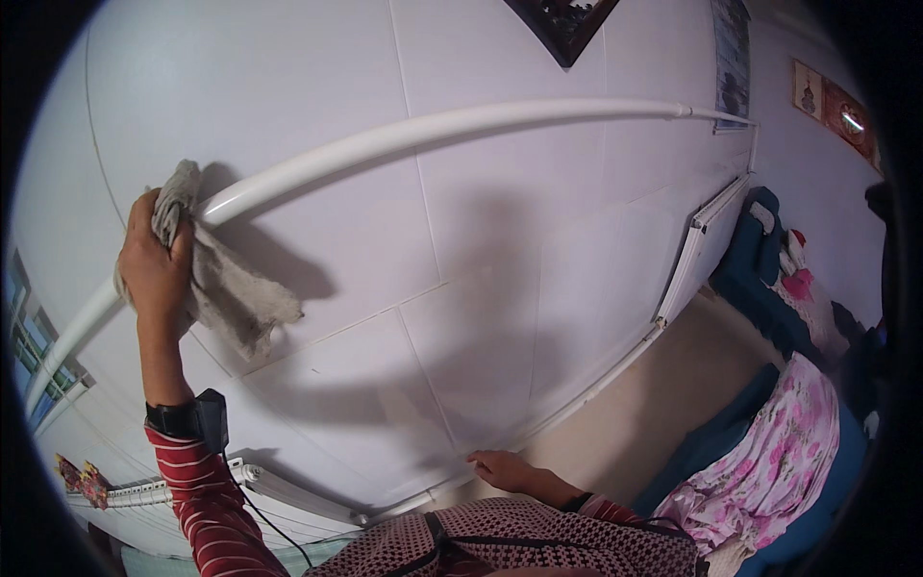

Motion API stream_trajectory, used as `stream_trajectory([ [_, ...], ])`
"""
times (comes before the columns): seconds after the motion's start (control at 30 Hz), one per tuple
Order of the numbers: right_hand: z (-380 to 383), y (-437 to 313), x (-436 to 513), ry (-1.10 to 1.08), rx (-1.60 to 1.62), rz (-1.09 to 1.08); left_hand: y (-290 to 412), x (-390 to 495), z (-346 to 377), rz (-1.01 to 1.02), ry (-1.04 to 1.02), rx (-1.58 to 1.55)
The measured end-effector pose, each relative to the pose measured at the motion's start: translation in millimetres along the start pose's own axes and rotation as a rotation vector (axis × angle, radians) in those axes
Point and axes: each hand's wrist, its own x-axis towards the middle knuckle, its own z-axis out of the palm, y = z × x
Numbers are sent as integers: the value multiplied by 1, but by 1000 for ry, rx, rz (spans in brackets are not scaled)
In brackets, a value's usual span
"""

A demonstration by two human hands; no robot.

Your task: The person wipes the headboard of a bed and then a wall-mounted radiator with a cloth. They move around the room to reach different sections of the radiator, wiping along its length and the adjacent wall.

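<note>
My left hand [155, 263] is wrapped round a white wall pipe [375, 141] at the left, with a grey cloth [234, 299] gripped between palm and pipe. Part of the cloth hangs down to the right of the hand, and a twisted end sticks up above the fingers. The pipe runs along the pale panelled wall [490, 238], curving in view towards the far right corner. Low in the middle, near the foot of the wall, is my right hand [501, 470]; its fingers are partly curled, and whether they hold anything is unclear.
White radiators stand against the wall at lower left [288, 498] and right [703, 245]. A blue sofa [750, 296] and a pink floral cloth [782, 447] are at the right. A dark-framed picture [566, 43] hangs above the pipe. A window [43, 346] is at far left.
</note>
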Motion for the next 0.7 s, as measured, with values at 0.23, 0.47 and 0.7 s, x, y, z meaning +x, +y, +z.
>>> stream_trajectory([
  [0.23, -29, 28, -8, 54, -6, -12, 107, 10, 45, 52, -64, -102],
  [0.47, -92, 93, -54, 108, -91, 110, 265, 29, 124, 95, -159, -122],
  [0.7, -146, 172, -123, 308, -94, 215, 411, 45, 194, 210, -166, -199],
])
